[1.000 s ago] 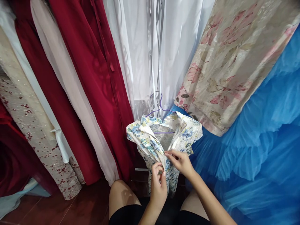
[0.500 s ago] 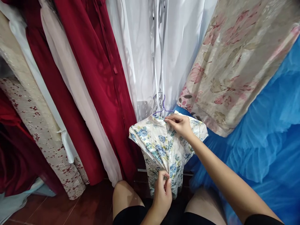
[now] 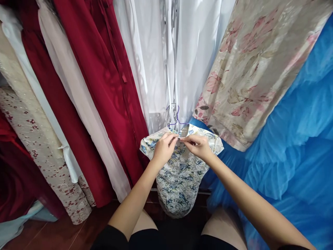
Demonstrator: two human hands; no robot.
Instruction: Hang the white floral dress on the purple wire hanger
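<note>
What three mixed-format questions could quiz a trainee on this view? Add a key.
1. True or false: the purple hanger's hook rises above the blue-floral garment.
2. Where do the left hand and right hand meet on the garment? a) at the bottom hem; b) by the neckline; c) on one sleeve.
3. Fill in: the ruffled fabric at the picture's right is coloured ____.

Key: 1 true; 2 b; 3 blue.

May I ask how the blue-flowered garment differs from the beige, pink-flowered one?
The left hand and right hand pinch the blue-flowered garment near its neckline; neither touches the beige garment. The blue-flowered garment's shoulders show; the beige garment's top is out of view. Both are floral.
</note>
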